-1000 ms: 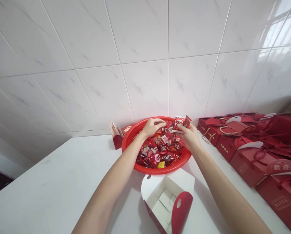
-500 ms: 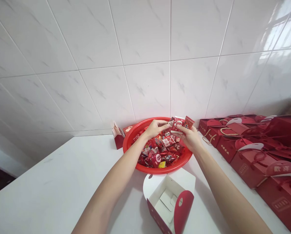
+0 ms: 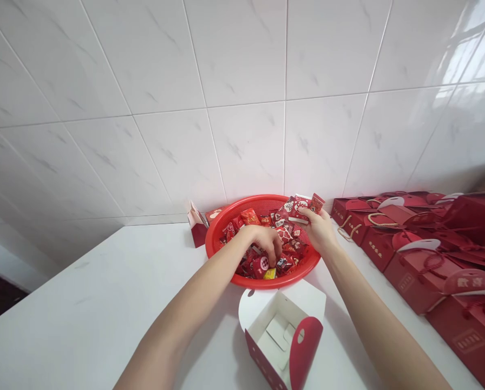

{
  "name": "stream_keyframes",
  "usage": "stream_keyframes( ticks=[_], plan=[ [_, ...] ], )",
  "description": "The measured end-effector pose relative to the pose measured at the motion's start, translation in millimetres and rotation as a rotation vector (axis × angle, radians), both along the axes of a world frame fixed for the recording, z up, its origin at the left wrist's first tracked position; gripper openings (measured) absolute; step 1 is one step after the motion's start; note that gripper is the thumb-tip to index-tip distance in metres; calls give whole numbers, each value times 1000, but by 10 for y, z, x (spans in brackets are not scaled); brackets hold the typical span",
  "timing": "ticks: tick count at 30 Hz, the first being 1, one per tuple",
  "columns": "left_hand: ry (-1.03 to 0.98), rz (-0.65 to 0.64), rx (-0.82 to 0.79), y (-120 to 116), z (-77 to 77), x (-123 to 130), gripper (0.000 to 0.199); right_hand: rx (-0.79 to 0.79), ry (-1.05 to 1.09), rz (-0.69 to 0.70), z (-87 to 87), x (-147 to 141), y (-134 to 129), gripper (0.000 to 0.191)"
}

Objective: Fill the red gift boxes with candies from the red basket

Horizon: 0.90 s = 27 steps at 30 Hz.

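Note:
A red plastic basket (image 3: 217, 265) holds many small wrapped candies (image 3: 249, 217), mostly red. My left hand (image 3: 264, 238) is down among them, fingers curled; its fingertips touch wrappers near a round-marked packet (image 3: 261, 265) and a yellow piece (image 3: 270, 273). What lies between those fingers is hidden. My right hand (image 3: 319, 227) is closed on several candy packets (image 3: 301, 204), fanned out above the basket's right rim. In front of the basket stands an open red box (image 3: 266, 355) with a white inside, its flaps spread and nothing but folded card at its bottom.
Closed red gift boxes (image 3: 413, 271) with rope handles stand in rows along the right side. A small red and white folded carton (image 3: 197, 225) is left of the basket. A white tiled wall (image 3: 246, 146) rises behind the white table (image 3: 116, 292).
My left hand has left the packets at my right hand and moved down and toward me into the candies. My right hand keeps its packets, almost still.

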<state>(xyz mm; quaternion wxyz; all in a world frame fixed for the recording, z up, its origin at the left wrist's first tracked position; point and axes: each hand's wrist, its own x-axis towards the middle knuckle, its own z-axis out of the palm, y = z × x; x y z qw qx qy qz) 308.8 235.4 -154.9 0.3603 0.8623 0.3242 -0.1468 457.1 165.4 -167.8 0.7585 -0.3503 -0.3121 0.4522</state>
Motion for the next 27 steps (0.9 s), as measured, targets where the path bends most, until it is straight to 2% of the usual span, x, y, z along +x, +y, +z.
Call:
stream_keyframes(
  ticks=[4, 7, 13, 16, 21, 27],
  plan=[
    [212, -84, 61, -138, 4, 129, 18, -5, -33, 23, -33, 11, 28, 22],
    [215, -76, 65, -148, -18, 160, 18, -14, -38, 26, -30, 10, 31, 22],
    [15, -7, 49, 31, 22, -25, 13, -6, -49, 28, -13, 1, 17, 22],
    [-148, 66, 73, 114, 67, -120, 8, 0, -58, 26, -14, 2, 19, 21],
    [-373, 218, 169, 184, 104, -177, 13, 2, -56, 25, -11, 3, 20, 21],
    [-442, 273, 193, 200, 109, -193, 22, -2, -45, 22, 0, -3, 10, 18]
  ],
)
